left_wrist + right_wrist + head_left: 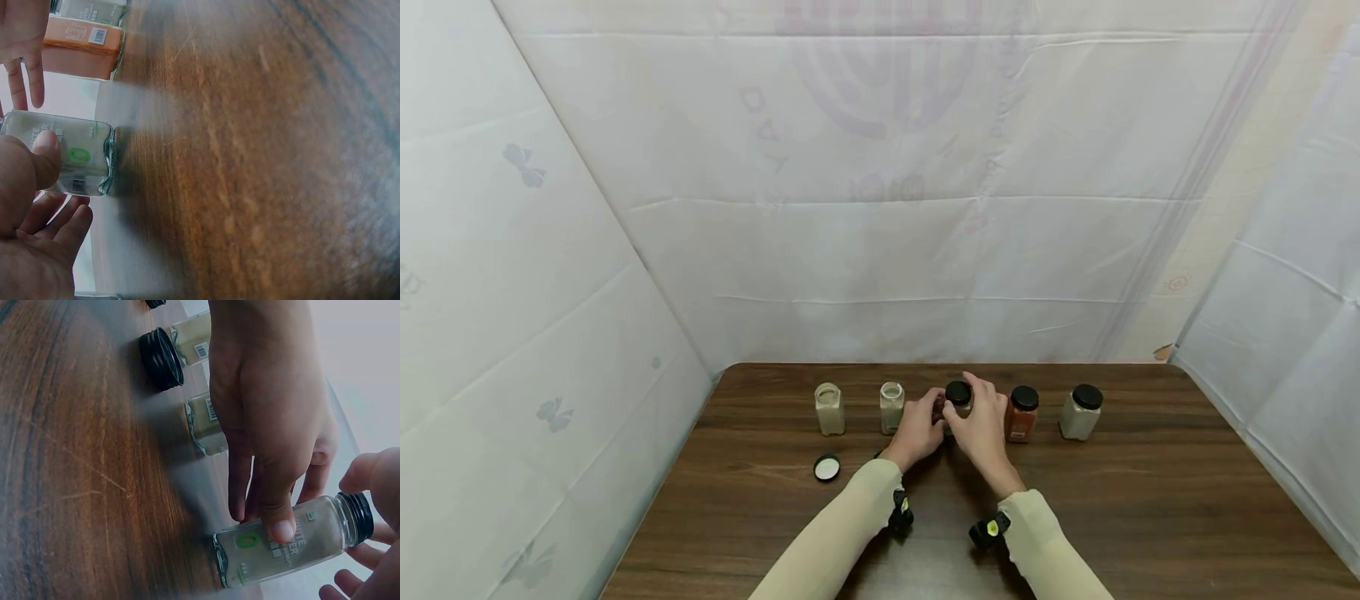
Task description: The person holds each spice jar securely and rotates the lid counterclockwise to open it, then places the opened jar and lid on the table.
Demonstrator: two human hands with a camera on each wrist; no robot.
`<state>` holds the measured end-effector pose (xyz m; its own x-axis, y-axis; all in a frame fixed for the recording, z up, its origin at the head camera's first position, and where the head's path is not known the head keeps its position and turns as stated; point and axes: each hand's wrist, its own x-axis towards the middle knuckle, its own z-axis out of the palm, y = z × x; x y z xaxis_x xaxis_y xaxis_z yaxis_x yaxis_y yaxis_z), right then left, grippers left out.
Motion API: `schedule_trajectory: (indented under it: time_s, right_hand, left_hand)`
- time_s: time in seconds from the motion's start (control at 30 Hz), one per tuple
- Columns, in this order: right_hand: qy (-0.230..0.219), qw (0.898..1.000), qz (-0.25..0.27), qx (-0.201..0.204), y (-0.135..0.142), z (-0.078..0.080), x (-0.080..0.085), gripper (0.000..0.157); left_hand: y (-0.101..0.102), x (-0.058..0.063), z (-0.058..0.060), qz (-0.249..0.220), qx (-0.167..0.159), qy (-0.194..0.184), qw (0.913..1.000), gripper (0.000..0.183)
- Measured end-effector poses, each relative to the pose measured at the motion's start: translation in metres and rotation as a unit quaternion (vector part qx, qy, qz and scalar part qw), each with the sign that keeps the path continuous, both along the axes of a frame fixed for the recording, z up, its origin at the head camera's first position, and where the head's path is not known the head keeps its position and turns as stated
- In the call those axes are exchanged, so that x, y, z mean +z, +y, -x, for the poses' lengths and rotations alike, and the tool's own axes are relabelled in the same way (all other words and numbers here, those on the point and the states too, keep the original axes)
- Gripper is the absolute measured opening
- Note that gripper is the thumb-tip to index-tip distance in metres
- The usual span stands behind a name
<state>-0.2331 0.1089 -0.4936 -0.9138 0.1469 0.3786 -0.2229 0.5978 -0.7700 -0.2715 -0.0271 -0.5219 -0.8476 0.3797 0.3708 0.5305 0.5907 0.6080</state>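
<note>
A glass spice jar (312, 550) of pale powder, with "WHITE" legible on its label, stands in the middle of the row. My left hand (916, 432) grips its body, thumb on the front and fingers behind. Around its black lid (361, 516) are the thumb and fingers of my right hand (985, 427), pinching from the side. To the left stand two lidless jars of pale powder, one at the far left (830, 414) and another (891, 412) beside my left hand. Just right of my right hand is a capped jar of orange-red powder (1021, 423).
A capped jar of whitish powder (1079, 415) ends the row at the right. One loose black lid (827, 468) lies inner side up at the left; another black lid (161, 360) lies near the lidless jars. White cloth (880, 250) hangs behind the wooden table (1150, 517).
</note>
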Motion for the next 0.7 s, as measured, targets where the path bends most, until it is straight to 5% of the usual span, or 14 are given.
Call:
schedule_trajectory:
  time_s: [0.4,0.7]
  right_hand:
    - [0.012,0.998,0.004,-0.061,-0.0042,-0.0007,0.0006,0.054]
    - [0.021,0.998,-0.002,-0.060,-0.0030,0.0010,0.0008,0.047]
  left_hand:
    - [-0.0010,-0.0015,0.0008,-0.005,-0.006,-0.012,0.9999,0.044]
    - [-0.0008,-0.0029,0.0011,-0.003,-0.007,-0.015,0.9999,0.039]
